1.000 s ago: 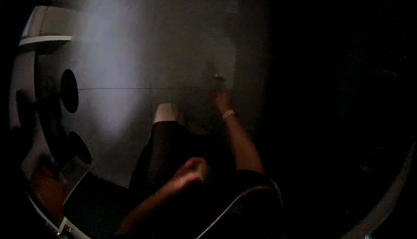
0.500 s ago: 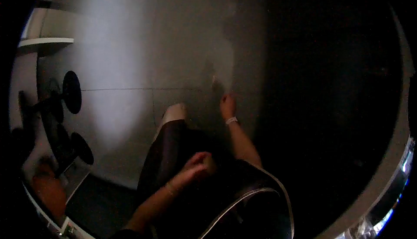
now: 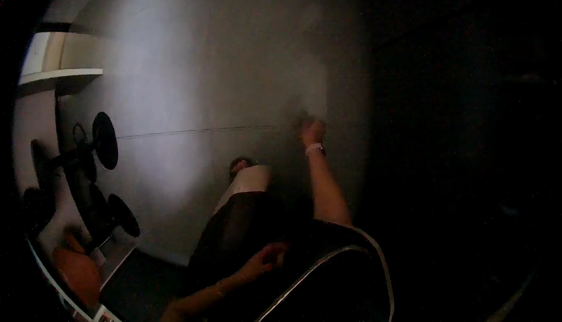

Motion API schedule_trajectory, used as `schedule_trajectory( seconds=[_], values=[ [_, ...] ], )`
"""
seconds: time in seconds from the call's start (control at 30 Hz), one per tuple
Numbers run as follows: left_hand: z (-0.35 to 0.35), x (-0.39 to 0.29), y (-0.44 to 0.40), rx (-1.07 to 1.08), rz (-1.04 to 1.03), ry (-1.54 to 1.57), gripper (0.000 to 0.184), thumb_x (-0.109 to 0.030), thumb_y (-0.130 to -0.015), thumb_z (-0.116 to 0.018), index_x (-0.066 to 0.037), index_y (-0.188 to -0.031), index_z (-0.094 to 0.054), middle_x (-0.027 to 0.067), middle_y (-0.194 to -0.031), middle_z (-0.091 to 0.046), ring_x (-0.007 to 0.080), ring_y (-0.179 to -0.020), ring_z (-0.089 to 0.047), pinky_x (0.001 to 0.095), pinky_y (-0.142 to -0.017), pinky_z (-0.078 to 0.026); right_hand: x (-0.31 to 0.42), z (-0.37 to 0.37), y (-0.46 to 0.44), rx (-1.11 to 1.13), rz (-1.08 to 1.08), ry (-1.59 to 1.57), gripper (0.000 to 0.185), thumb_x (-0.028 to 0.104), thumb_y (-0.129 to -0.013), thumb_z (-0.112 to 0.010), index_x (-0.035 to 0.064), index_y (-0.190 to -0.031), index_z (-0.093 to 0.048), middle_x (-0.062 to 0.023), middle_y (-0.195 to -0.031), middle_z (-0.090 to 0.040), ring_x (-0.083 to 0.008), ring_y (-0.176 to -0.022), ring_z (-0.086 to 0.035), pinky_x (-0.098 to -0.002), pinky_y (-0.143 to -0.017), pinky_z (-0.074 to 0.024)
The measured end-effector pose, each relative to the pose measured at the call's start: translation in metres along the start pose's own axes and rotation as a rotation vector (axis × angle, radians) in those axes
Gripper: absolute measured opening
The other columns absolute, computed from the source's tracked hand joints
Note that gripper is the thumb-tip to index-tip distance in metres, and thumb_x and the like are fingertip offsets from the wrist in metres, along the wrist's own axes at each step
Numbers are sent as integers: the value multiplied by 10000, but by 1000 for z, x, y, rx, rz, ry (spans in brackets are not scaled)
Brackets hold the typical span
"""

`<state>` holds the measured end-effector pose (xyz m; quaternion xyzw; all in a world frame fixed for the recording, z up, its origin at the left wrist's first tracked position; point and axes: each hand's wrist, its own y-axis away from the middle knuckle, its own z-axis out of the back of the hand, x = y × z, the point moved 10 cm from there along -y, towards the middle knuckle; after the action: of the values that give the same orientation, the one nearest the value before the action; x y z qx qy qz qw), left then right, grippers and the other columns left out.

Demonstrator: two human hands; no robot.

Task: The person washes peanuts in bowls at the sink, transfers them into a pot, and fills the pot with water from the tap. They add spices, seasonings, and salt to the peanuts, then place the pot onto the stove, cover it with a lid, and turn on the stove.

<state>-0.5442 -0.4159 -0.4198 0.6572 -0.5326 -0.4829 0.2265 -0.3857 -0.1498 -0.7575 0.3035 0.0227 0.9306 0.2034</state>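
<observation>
I couldn't tell whether my part-curled left hand (image 3: 264, 259) or dim, unreadable right hand (image 3: 314, 130) held anything; my dark clothing (image 3: 231, 225) looked soft, best pinched at a fold.

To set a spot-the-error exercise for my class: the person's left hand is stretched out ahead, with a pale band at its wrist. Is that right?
No, the side is wrong: in the head view, the person's right hand is stretched out ahead, with a pale band at its wrist.
</observation>
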Motion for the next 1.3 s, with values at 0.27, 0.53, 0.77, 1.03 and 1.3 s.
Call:
schedule_trajectory(
  seconds=[0.27,0.53,0.77,1.03,1.3],
  values=[
    [-10,-4,24,-114,-110,97,565,-200,-819,-604,-91,-1340,-415,92,-1361,-425,219,-1278,-381,374,-1079,-294,24,40,19,142,-292,66,287,217,-793,-648,-10,-967,-635,-212,-960,-598,-362,-914,-577,-444,-848,-457],
    [-44,-8,29,107,-58,610,462,-162,-826,-551,-66,-1270,-468,125,-1253,-515,286,-1170,-477,433,-999,-388,46,201,142,27,-484,-590,146,174,-850,-600,30,-867,-617,-102,-809,-593,-201,-742,-551,-323,-699,-450],
    [-136,-82,140,52,-34,431,365,-182,-837,-559,-103,-1190,-505,79,-1129,-553,244,-1058,-527,433,-898,-446,215,659,277,-293,-251,-793,152,116,-840,-652,24,-960,-647,-48,-859,-612,-121,-762,-581,-254,-667,-467],
    [-368,-245,269,364,-348,-53,479,-190,-822,-618,-80,-1251,-435,49,-1142,-529,174,-1045,-547,332,-872,-493,195,1048,361,-863,-3,-616,105,13,-860,-597,-4,-963,-609,-25,-810,-614,-83,-717,-571,-208,-650,-463],
    [-523,-318,326,614,-485,-134,584,-168,-776,-671,-77,-1278,-387,66,-1159,-507,172,-1078,-528,303,-924,-457,96,1135,286,-988,-105,-734,143,72,-854,-605,-17,-965,-618,-60,-829,-658,-112,-727,-612,-245,-672,-496]
  ],
)
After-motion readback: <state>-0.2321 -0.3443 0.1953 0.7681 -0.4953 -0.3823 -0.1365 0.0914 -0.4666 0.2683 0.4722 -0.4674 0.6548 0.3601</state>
